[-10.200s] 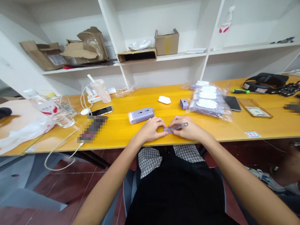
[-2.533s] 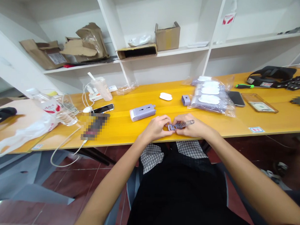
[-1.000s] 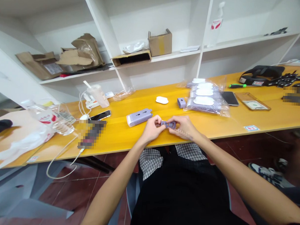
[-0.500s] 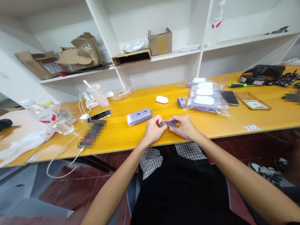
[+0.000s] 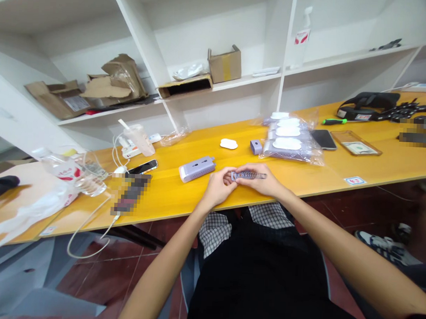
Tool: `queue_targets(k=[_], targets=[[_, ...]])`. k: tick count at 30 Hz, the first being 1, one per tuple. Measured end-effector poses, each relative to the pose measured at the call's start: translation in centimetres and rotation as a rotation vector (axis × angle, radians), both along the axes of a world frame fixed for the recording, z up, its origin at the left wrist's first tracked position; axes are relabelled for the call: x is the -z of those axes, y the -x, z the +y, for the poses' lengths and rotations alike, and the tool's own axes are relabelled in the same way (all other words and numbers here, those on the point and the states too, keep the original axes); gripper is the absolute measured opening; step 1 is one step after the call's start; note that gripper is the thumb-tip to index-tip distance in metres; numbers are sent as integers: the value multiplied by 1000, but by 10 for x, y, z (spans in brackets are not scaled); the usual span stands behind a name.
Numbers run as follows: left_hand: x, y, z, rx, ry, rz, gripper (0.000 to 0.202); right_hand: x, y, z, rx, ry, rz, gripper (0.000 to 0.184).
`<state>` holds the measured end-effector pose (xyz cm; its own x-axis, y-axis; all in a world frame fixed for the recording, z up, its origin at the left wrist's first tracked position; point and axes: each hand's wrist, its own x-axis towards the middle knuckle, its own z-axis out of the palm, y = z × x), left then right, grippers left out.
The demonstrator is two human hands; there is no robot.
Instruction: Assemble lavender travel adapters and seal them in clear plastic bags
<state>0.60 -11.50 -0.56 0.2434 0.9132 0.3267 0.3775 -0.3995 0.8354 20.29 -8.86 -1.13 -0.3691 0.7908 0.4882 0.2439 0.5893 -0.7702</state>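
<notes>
Lavender plastic and steel meet between my hands, right above the counter's front edge. My right hand [image 5: 258, 179] pinches a steel coil spring [image 5: 252, 176] between thumb and fingers, and my left hand [image 5: 217, 188] is curled, its fingertips [image 5: 228, 175] pressed against the lavender plastic clip [image 5: 235, 176] at the spring's left end. My hands are close together, not spread. Half a second ago the spring sloped down to the right from my fingers; now it lies almost level, pointing right.

In the head view, the yellow wooden counter [image 5: 169, 188] carries everything else. Just left of my left hand lies a lavender power strip [image 5: 197, 169]. Beyond my hands, toward the counter's back edge, are a white oval cap [image 5: 228, 143], a small lavender block [image 5: 256, 147], and a clear bag of lavender-and-white units [image 5: 287, 144]. Farther right lie a black smartphone [image 5: 323, 139] and a green-handled screwdriver [image 5: 334, 121]. A clear water bottle [image 5: 71, 172] sits near the left end.
</notes>
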Motion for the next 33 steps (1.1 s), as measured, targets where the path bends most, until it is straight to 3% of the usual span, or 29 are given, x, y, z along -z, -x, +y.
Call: queue_targets(k=[7,12,17,28,33], targets=[[-4,0,-4,-64,-41,112,31,3,-1,4,-57,118,70,26],[-3,0,-3,-115,-67,149,30,12,-8,13,-155,227,175,44],[-5,-2,-4,-133,-57,199,25,18,-20,21,-212,285,192,51],[-8,-2,-5,-148,6,231,28,17,-21,21,-191,357,250,66],[-8,-1,-4,-143,25,203,40,18,-21,21,-182,341,236,74]])
